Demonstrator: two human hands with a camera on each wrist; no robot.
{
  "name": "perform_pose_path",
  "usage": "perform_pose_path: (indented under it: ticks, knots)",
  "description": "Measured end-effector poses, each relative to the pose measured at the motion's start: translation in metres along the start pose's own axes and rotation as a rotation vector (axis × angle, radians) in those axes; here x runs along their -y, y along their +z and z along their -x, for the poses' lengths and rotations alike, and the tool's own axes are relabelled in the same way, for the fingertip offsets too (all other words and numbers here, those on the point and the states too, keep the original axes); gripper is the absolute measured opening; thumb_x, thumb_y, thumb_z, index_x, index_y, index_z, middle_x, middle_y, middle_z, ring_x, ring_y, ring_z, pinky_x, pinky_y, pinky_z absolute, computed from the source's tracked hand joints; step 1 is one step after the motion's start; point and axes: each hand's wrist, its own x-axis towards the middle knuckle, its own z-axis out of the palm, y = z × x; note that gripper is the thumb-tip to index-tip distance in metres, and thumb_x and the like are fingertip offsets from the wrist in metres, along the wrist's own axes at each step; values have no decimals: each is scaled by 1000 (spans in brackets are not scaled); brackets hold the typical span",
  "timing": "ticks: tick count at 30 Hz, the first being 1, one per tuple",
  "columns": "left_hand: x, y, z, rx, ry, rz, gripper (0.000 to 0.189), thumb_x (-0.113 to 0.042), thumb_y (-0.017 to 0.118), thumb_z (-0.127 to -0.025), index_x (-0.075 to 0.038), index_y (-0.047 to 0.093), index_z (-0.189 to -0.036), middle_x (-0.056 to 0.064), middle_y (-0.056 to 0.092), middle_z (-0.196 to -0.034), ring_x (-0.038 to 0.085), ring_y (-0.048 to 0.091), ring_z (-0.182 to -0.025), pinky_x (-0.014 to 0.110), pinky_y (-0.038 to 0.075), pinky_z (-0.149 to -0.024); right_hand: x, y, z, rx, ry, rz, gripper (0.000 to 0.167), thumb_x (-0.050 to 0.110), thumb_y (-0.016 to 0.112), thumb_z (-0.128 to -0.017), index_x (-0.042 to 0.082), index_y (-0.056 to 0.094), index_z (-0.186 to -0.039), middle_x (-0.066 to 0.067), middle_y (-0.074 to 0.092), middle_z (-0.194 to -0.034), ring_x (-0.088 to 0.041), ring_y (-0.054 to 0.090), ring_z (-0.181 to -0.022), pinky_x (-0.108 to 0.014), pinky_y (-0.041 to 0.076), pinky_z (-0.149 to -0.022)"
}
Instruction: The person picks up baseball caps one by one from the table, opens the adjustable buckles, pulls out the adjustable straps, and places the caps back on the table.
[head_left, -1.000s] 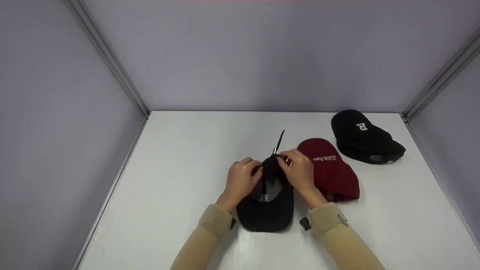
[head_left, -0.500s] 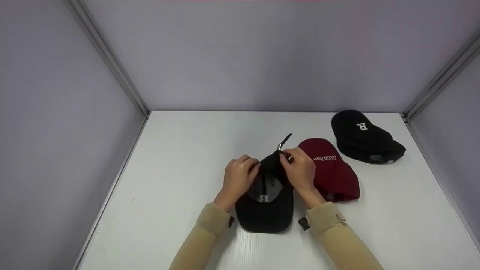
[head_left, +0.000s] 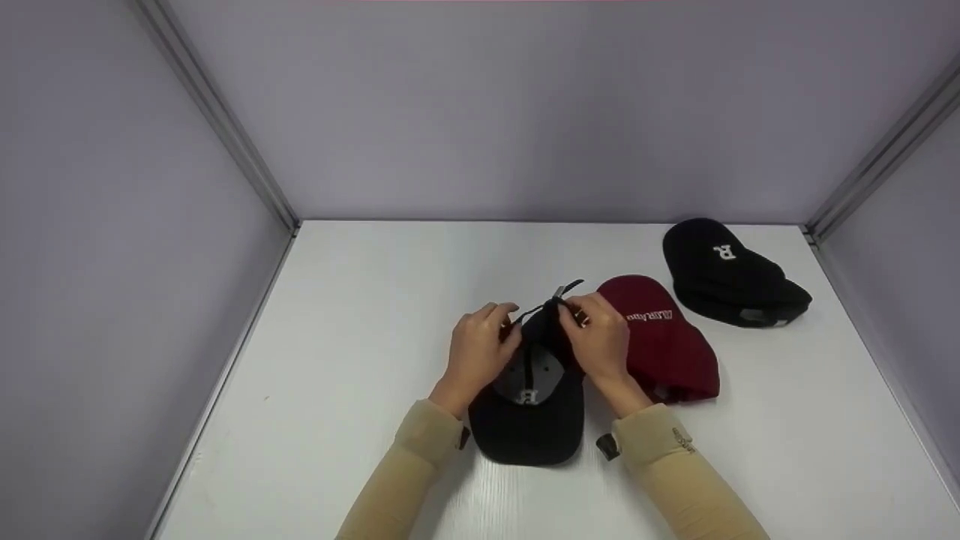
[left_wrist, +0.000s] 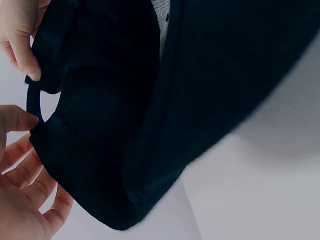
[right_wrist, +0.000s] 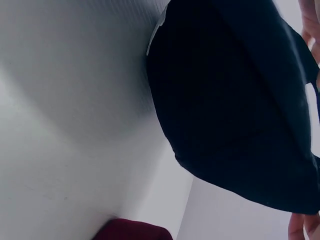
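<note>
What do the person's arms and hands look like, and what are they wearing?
The left sleeve and right sleeve are tan, with wide cuffs. Dark lettering, too small to read, marks the right one. A small black piece shows beside the right cuff. The left hand and right hand wear no gloves.

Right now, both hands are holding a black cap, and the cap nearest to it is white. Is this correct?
The colour is wrong: the head view shows the nearest cap is dark red. The left hand and right hand do hold the black cap.
</note>
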Motion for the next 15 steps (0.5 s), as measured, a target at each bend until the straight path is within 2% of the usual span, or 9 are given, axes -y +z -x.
perform_pose_path:
  ticks: [6,15]
  knots:
    - [-5,3,-8,2,47,-18,9,-19,71,-92,-11,72,-93,1,66,-83,14,63,-70,33,50,-62,3,1,1,28,-33,4,3,8,75,-83,7,73,-86,-3,67,-83,-15,65,-73,-36,53,-63]
    - [-7,1,-8,-29,64,-43,9,-16,70,-92,-12,73,-85,-2,65,-80,13,62,-68,34,50,-64,4,1,3,-9,14,25,5,10,76,-82,6,73,-83,-2,67,-81,-16,65,-71,-37,52,-61]
